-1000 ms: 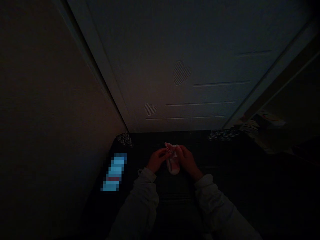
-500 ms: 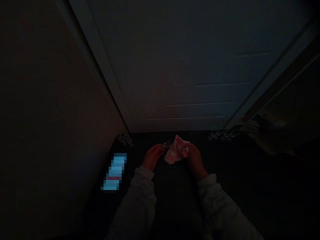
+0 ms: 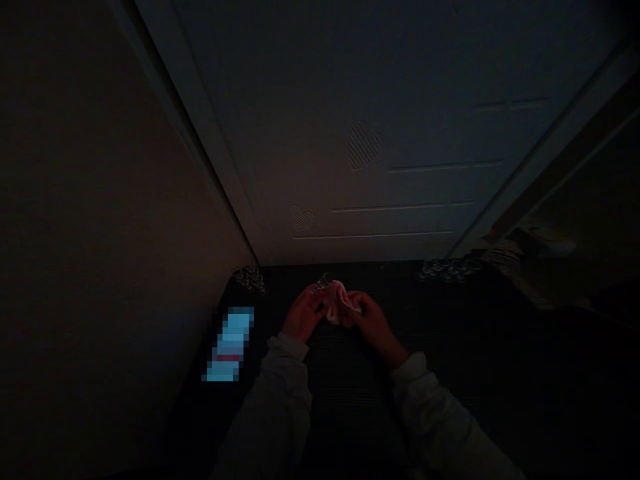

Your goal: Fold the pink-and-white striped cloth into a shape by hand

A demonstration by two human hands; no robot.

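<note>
In dim light, my left hand [image 3: 301, 317] is closed on a small clear glass object [image 3: 321, 284]; its exact kind is too dark to make out. A pink and white cloth [image 3: 338, 304] is pressed against the glass object's right side, bunched up. My right hand [image 3: 374, 325] pinches the cloth's right edge between thumb and fingers. Both hands are above the dark, grained tabletop [image 3: 350, 400], close together.
Several small shiny glass pieces [image 3: 250, 279] stand in a cluster at the back left, and more glass pieces [image 3: 449, 269] at the back right. A lit, blurred phone screen [image 3: 231, 343] lies left. Behind rises a pale panel with embossed hearts [image 3: 364, 145].
My right hand has moved left with the cloth, bringing it up against the glass object. The cloth is now more bunched. My left hand has turned slightly and tilted the glass object.
</note>
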